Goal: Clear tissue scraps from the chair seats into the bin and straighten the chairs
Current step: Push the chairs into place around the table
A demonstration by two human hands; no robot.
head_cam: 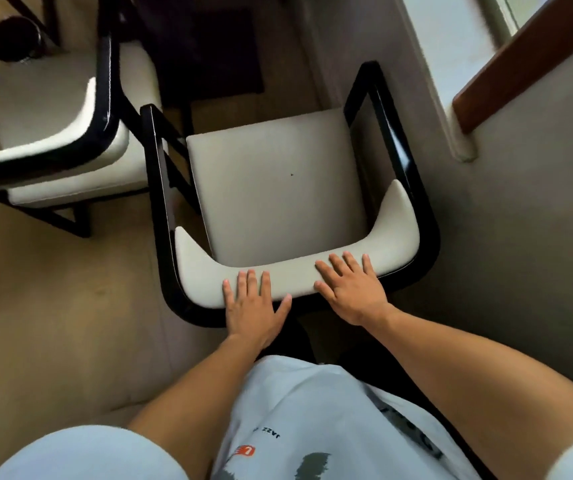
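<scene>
While both hands (255, 308) flat on chair (278, 188), second chair (53, 133) (left) beside

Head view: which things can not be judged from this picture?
- Bin: a dark round object at top left may be it, but blur and shadow prevent certainty.
- Second chair: cut by the left edge, its seat partly hidden by its backrest, so scraps cannot be ruled out.
- Dark speck on the near chair seat: too small to identify.
- Left hand and right hand: flat on the backrest; pushing force unknowable.
</scene>
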